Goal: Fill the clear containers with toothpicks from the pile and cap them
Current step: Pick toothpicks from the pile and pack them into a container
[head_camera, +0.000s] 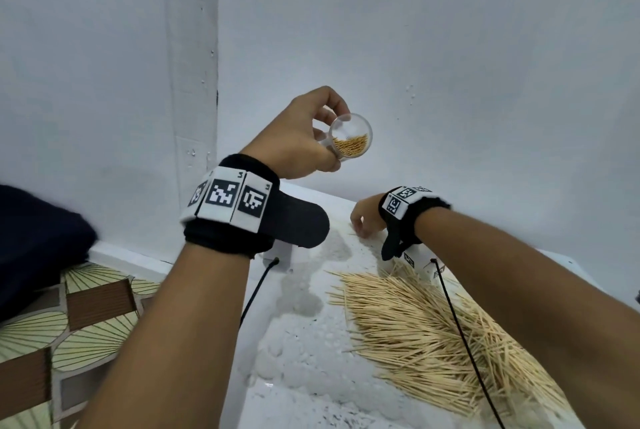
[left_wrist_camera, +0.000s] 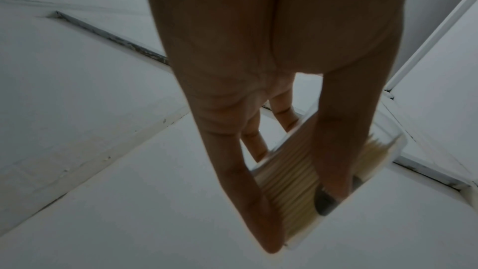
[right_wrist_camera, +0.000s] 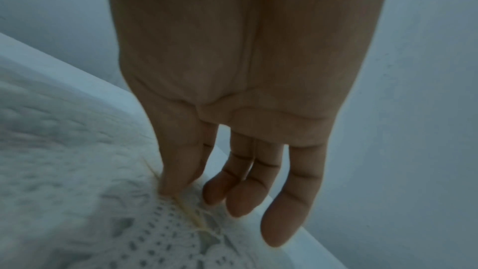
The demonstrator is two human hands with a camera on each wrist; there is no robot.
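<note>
My left hand [head_camera: 327,137] is raised in front of the wall and grips a clear container [head_camera: 350,138] partly filled with toothpicks, its open mouth turned toward me. The left wrist view shows thumb and fingers curled round that container [left_wrist_camera: 297,181]. My right hand [head_camera: 361,225] is down at the far edge of the table, beyond the large toothpick pile [head_camera: 433,331]. In the right wrist view the right hand [right_wrist_camera: 186,192] pinches a few stray toothpicks [right_wrist_camera: 192,215] against the cloth with thumb and forefinger. Its other fingers hang loosely. No cap shows.
A white lace cloth [head_camera: 304,352] covers the table. The white wall [head_camera: 450,82] rises directly behind the table's far edge. To the left lie a patterned tiled floor [head_camera: 86,317] and a dark garment [head_camera: 38,241]. Thin black cables [head_camera: 464,342] hang from both wrist cameras.
</note>
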